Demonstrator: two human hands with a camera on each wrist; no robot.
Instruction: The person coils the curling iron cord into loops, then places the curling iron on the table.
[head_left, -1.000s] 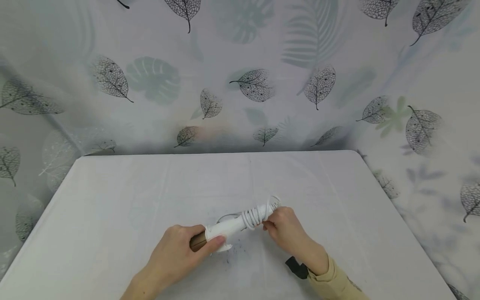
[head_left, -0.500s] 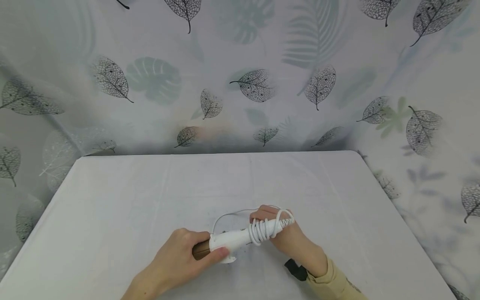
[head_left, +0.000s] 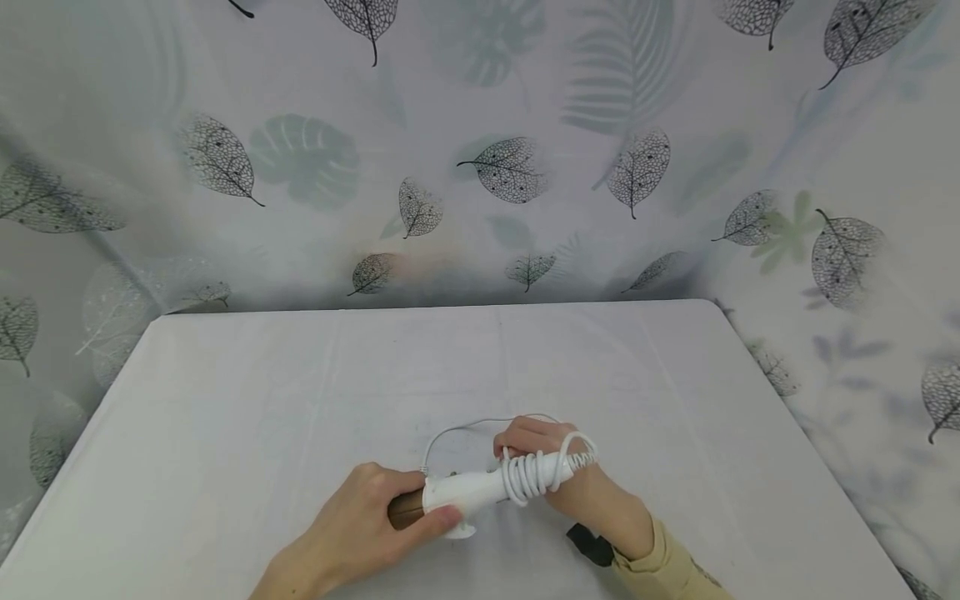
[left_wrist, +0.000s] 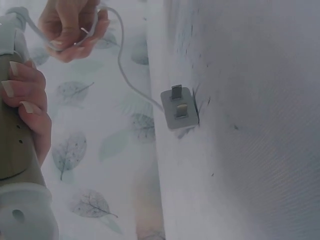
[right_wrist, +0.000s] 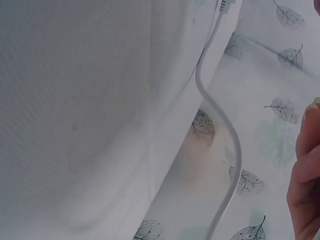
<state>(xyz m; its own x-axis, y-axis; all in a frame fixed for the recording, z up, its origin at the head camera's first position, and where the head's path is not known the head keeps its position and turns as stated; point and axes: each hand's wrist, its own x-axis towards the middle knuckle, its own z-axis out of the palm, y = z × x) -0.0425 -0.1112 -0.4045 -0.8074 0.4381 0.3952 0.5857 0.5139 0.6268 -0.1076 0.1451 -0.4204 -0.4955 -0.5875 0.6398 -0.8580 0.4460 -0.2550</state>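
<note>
My left hand (head_left: 375, 512) grips a hair straightener by its brown barrel; fingertips wrap round it in the left wrist view. Its white handle (head_left: 468, 490) slants up to the right. White cord (head_left: 528, 477) is coiled in several turns round that handle. My right hand (head_left: 577, 471) is on the handle's far side, partly covered by it, and in the left wrist view it pinches the cord. From there a loose stretch of cord (right_wrist: 235, 145) runs to a two-prong plug (left_wrist: 180, 108), seen by the white tabletop. At the right wrist view's edge are curled fingers (right_wrist: 306, 175).
A white cloth-covered table (head_left: 247, 392) lies beneath both hands. Leaf-printed curtains (head_left: 480, 100) hang behind it and at both sides. A black strap (head_left: 591, 546) shows by the right sleeve (head_left: 667, 562).
My right hand has passed from the handle's near side to its far side, drawing out a loop of cord. The straightener has shifted slightly toward me and to the right.
</note>
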